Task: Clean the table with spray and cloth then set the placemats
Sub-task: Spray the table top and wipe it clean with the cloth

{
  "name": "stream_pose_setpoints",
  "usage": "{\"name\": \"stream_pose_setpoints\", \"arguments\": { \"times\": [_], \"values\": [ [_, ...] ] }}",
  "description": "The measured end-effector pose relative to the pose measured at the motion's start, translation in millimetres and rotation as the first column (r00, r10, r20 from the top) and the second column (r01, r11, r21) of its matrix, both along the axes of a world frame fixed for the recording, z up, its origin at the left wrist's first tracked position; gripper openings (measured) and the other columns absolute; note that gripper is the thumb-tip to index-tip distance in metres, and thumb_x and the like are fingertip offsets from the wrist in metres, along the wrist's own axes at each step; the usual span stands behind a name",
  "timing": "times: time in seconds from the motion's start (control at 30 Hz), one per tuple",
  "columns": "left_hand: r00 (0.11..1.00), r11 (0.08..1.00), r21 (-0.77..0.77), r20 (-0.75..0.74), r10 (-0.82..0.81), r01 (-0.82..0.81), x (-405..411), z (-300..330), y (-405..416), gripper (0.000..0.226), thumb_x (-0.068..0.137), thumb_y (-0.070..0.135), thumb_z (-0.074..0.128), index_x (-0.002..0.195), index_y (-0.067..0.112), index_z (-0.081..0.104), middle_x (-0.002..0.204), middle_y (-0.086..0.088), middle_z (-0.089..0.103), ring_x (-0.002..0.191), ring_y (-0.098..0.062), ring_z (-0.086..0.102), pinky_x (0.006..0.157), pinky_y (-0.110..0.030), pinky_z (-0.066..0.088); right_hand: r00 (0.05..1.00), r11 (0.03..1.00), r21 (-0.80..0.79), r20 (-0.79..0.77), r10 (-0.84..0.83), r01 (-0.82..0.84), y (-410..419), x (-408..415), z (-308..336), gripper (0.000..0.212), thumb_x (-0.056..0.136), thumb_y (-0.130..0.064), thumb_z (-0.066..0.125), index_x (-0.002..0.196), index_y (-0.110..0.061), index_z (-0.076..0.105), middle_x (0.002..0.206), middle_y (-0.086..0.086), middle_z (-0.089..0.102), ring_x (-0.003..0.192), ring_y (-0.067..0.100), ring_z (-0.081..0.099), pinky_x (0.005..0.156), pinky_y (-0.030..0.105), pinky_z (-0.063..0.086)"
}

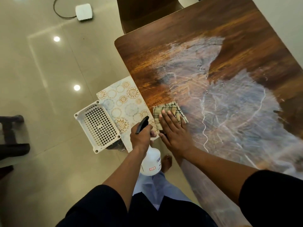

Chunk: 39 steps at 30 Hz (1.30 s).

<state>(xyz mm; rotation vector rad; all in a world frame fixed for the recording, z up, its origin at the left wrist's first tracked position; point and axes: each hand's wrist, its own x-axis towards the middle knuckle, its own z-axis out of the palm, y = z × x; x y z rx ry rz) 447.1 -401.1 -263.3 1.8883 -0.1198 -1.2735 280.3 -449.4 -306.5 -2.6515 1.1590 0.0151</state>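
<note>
The left grip is wrapped tight around the neck of the white spray bottle, off the worktop edge. Just right of it, the right grip lies flat and open, pressing the cloth on the brown worktop. Wet streaks spread out past the cloth. Left of the bottle lie patterned placemats with a white basket on them.

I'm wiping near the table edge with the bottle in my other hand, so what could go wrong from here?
1. The cloth sits right at the table edge under the right hand; a stroke outward could drag it off.
2. The left hand holds the spray bottle above the placemats and basket, which could get dripped on or bumped.
</note>
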Motion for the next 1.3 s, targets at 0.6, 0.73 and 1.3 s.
{"name": "stream_pose_setpoints", "arguments": {
  "times": [0.6, 0.73, 1.3],
  "values": [
    [0.975, 0.976, 0.018, 0.039, -0.219, 0.219, -1, 0, 28, 0.014, 0.098, 0.014, 0.068, 0.111, 0.013, 0.073, 0.067, -0.009, 0.069, 0.07, -0.025, 0.074, 0.05, -0.03, 0.049, 0.99, 0.989, -0.033, 0.003, -0.142, 0.143, 52, -30, 3, 0.067, 0.111, -0.046, 0.037, 0.167, -0.016, 0.016, 0.175, 0.003, 0.009, 0.162, 0.02, 0.006, 0.126, 0.054, 0.019],
    [0.95, 0.95, 0.018, 0.03, -0.311, 0.31, -8, -3, 39, 0.008, 0.095, 0.015, 0.069, 0.096, 0.022, 0.073, 0.065, -0.011, 0.07, 0.07, -0.031, 0.072, 0.053, -0.032, 0.049, 0.961, 0.961, -0.027, -0.023, -0.274, 0.274, 97, -54, 0, 0.069, 0.108, -0.044, 0.044, 0.166, -0.015, 0.02, 0.175, 0.005, 0.011, 0.161, 0.021, 0.009, 0.125, 0.056, 0.02],
    [0.895, 0.896, -0.004, 0.026, -0.445, 0.445, 16, -3, 50, 0.024, 0.096, 0.01, 0.065, 0.117, 0.002, 0.075, 0.058, -0.01, 0.067, 0.066, -0.03, 0.073, 0.05, -0.031, 0.052, 0.941, 0.937, -0.091, 0.007, -0.338, 0.337, 95, -35, -3, 0.063, 0.112, -0.045, 0.035, 0.166, -0.018, 0.021, 0.174, 0.002, 0.014, 0.161, 0.019, 0.01, 0.126, 0.053, 0.019]
  ]
}}
